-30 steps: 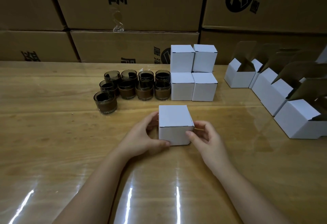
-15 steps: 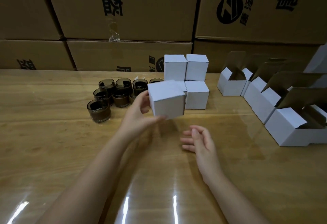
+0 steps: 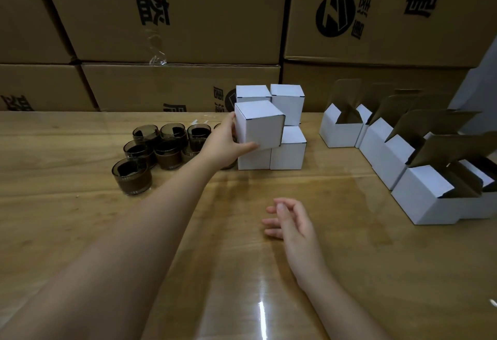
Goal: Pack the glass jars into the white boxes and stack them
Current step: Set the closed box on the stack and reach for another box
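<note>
You're stacking: your left hand (image 3: 223, 146) grips a closed white box (image 3: 259, 124) by the stack (image 3: 287, 148), your right hand (image 3: 290, 221) hangs loose and empty over the counter (image 3: 349, 259), and next you likely need to set it down squarely.

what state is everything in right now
held box, closed, tilted, up off the table
left hand, gripping the held box
right hand, open, holding nothing
stacked boxes, closed, two layers
boxes on the right, open, flaps up
jars, upright on the table, unboxed

One head-worn view — looking forward and down across the wooden table (image 3: 80, 218), close to it.
</note>
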`<action>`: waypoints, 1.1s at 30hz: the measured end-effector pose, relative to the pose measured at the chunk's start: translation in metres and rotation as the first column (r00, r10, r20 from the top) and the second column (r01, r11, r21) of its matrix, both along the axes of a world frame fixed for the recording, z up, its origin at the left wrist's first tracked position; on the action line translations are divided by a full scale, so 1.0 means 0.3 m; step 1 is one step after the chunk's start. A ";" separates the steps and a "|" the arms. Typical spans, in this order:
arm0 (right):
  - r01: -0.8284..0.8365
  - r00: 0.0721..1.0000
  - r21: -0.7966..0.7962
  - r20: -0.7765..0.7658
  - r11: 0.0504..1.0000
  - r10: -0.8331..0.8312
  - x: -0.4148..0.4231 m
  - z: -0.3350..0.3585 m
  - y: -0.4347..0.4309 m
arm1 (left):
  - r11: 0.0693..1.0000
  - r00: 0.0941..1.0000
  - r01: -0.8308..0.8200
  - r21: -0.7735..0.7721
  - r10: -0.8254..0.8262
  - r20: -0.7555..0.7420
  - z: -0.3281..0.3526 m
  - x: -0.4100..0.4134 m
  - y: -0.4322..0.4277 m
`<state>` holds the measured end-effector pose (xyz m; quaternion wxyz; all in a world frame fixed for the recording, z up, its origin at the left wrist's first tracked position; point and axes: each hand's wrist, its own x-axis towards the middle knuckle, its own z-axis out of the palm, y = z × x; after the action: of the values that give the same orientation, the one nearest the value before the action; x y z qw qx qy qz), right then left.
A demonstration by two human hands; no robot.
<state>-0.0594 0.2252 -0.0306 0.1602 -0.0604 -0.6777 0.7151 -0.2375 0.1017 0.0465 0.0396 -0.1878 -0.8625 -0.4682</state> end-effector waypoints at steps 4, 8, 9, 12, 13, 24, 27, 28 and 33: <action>0.000 1.000 0.007 -0.001 1.000 0.000 -0.005 -0.006 -0.003 | 1.000 0.999 -0.028 0.003 0.029 -0.019 -0.002 -0.014 0.000; -0.003 1.000 0.004 -0.003 1.000 0.003 -0.006 -0.009 -0.003 | 0.992 0.982 -0.080 -0.096 0.062 -0.180 0.008 0.001 0.011; -0.006 1.000 0.002 -0.003 1.000 0.006 -0.006 -0.009 -0.003 | 0.984 0.971 -0.097 -0.150 0.061 -0.230 0.013 0.006 0.016; -0.009 1.000 0.009 -0.004 1.000 0.009 -0.006 -0.010 -0.002 | 0.945 0.955 -0.166 -0.283 0.082 -0.285 0.020 0.015 0.033; -0.007 1.000 0.010 -0.004 1.000 0.007 -0.006 -0.010 -0.002 | 0.937 0.954 -0.184 -0.298 0.097 -0.284 0.020 0.016 0.038; -0.012 1.000 0.014 0.003 1.000 0.012 -0.008 -0.016 -0.003 | 0.858 0.923 -0.318 -0.404 0.182 -0.339 0.030 -0.015 0.066; -0.023 1.000 0.031 0.011 0.999 0.023 -0.009 -0.020 -0.002 | 0.842 0.920 -0.330 -0.427 0.186 -0.344 0.034 -0.016 0.072; -0.021 1.000 0.034 0.012 0.999 0.021 -0.010 -0.021 -0.002 | 0.844 0.922 -0.325 -0.426 0.183 -0.341 0.033 -0.013 0.073; -0.011 1.000 0.051 0.009 0.999 0.010 -0.011 -0.024 -0.006 | 0.926 0.939 -0.243 -0.289 0.150 -0.309 -0.022 0.117 0.052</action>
<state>-0.0626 0.2235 -0.0377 0.1549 -0.0559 -0.6969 0.6980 -0.2025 0.1173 0.0399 0.1775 -0.1682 -0.9275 -0.2828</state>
